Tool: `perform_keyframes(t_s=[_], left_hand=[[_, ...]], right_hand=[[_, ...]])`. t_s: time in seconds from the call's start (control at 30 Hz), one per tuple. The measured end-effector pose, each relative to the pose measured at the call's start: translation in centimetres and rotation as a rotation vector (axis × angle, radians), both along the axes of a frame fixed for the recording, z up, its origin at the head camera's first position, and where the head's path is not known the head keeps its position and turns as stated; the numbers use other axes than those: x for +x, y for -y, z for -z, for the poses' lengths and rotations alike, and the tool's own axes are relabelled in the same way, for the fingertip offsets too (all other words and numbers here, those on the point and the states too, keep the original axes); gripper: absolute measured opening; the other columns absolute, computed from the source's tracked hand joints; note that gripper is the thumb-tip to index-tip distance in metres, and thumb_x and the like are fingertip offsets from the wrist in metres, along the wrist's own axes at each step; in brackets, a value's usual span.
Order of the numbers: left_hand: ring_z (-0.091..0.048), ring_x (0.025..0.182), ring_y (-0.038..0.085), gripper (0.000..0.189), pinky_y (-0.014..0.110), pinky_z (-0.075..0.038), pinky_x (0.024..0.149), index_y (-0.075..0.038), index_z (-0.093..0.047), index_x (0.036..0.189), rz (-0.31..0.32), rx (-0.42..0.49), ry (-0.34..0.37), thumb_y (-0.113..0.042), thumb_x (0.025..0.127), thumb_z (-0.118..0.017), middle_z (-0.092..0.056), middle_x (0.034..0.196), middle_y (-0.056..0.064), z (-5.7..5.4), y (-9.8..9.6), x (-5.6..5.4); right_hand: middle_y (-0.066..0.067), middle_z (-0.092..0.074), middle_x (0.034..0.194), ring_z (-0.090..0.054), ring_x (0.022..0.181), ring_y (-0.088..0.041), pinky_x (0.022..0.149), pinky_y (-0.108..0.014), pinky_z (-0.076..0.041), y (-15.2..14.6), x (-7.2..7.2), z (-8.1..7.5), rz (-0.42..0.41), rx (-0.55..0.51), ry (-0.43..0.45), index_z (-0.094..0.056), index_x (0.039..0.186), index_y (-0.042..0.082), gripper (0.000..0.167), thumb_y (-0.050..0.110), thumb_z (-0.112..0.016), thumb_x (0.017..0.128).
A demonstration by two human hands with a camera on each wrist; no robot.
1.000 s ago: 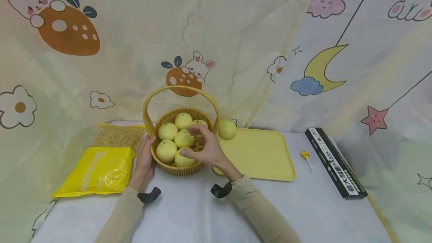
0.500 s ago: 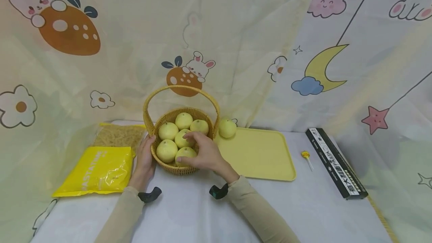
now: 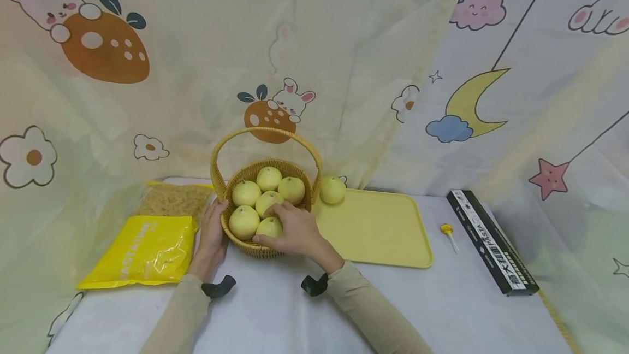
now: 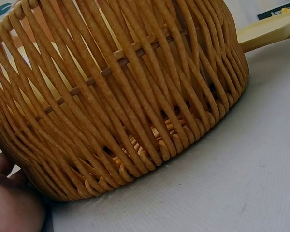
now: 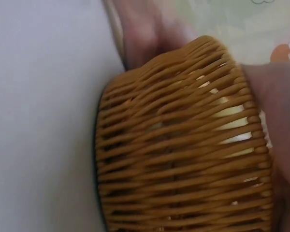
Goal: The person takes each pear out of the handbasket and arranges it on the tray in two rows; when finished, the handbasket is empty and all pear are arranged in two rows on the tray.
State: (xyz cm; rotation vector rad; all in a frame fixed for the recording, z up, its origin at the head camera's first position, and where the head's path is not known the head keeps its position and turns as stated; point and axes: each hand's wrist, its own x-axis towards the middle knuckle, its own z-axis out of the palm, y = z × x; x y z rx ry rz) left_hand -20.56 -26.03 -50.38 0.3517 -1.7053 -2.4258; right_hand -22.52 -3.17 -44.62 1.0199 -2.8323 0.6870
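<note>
A round, yellow-green front fruit point(image 3: 268, 227) sits in the near part of a wicker basket point(image 3: 249, 248) on the white table point(image 3: 275, 310); being round, it shows no clear long axis or direction. It lies between the thumb and fingers of the right hand point(image 3: 295, 231), which curl round it from the right. The right forearm slants in from the lower right; the left hand point(image 3: 212, 228) grips the basket's left side.
</note>
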Motion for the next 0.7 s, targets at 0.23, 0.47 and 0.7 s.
perform_keyframes(t_s=[0.23,0.47,0.7], left_hand=[[-0.018,0.163,0.013,0.06,0.036,-0.014,0.136,-0.018,-0.024,0.17,0.011,0.006,-0.007,-0.034,0.115,-0.041,-0.021,0.177,-0.003,0.21,0.05,0.0],[-0.019,0.163,0.014,0.06,0.038,-0.015,0.136,-0.019,-0.026,0.17,0.004,-0.003,-0.003,-0.035,0.114,-0.042,-0.023,0.177,-0.002,0.29,-0.07,-0.17],[-0.019,0.162,0.013,0.059,0.034,-0.015,0.135,-0.018,-0.027,0.17,-0.011,0.007,-0.007,-0.032,0.114,-0.042,-0.023,0.177,-0.002,0.07,-0.05,-0.1]], right_hand=[[0.012,-0.075,0.107,-0.069,0.096,-0.011,0.076,-0.029,-0.052,-0.04,-0.21,-0.05,0.016,-0.074,0.022,-0.079,0.119,0.028,0.06,0.065,-0.089,0.073],[0.014,-0.077,0.114,-0.069,0.096,-0.008,0.081,-0.027,-0.056,-0.47,-0.52,-0.25,0.005,-0.326,0.139,-0.079,0.119,0.026,0.06,0.059,-0.093,0.07],[0.009,-0.073,0.125,-0.067,0.11,-0.01,0.093,-0.028,-0.056,-0.83,-0.58,-0.45,-0.129,-0.379,0.194,-0.075,0.123,0.024,0.056,0.053,-0.089,0.077]])
